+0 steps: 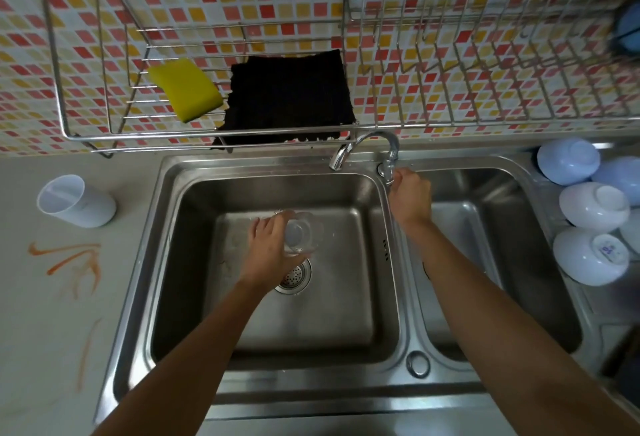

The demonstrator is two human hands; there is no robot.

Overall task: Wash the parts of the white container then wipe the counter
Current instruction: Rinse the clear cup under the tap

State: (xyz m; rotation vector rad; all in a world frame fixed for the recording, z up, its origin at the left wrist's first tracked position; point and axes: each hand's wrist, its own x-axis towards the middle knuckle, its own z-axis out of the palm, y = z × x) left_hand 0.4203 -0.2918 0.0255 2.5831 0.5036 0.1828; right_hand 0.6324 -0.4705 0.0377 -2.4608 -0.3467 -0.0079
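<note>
Left hand (273,248) grips a small clear plastic part with a scalloped rim (302,236) over the near-middle of the left basin of the stainless steel double sink (162,227), fingers curled round its left side, just above the round perforated drain strainer (293,276). That part looks light, thin and rigid — easy to lift, though wet it would likely turn slippery, so a hold across the rim with thumb opposite the fingers seems safer than a pinch on the smooth wall. Farther and to the right, the right hand (410,194) is clenched round the handle at the base of the curved chrome tap (367,146), whose spout points over the left basin; no stream of water can be made out. Off to the left on the pale counter (52,331), which carries orange smears, lies the white plastic cup-shaped container body (76,200) on its side — light and stiff too, best taken round its wall. Farthest, on the wire rack (104,139) against the tiled wall, rest a yellow rectangular sponge (185,92) and a dark square cloth (287,96).
</note>
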